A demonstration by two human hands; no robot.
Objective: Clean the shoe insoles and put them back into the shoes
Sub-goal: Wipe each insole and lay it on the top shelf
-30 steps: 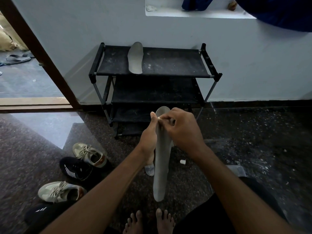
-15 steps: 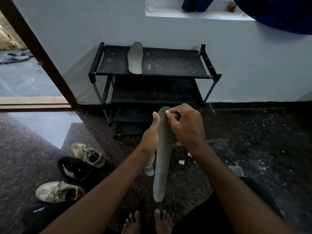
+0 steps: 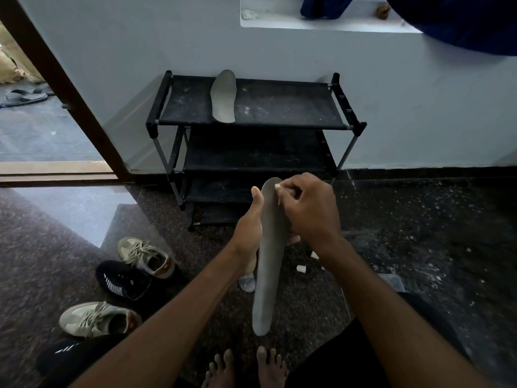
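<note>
Grey foam insole (image 3: pixel 270 256), long and narrow, stands almost upright between a person's two hands above a dark speckled floor (image 3: pixel 419 261). Its rounded top end tips away toward a black fabric shoe rack (image 3: pixel 293 107), and its lower end hangs over the person's bare feet. The left hand (image 3: pixel 249 231) holds the insole from the left side in its upper half, thumb laid straight up along the near edge, fingers wrapped behind and mostly hidden. The right hand (image 3: pixel 310 211), the nearer of the two to the top end, is curled, its fingertips pinching a small pale scrap (image 3: pixel 277 186) against the insole's upper rim. Nearly all of the insole's length lies below that hand, toward the body, so any wiping stroke would likely have to run down the long axis. A second grey insole (image 3: pixel 223 96) lies flat on the rack's top shelf, well apart. Two beige lace-up sneakers (image 3: pixel 145 257) sit on the floor to the left.
</note>
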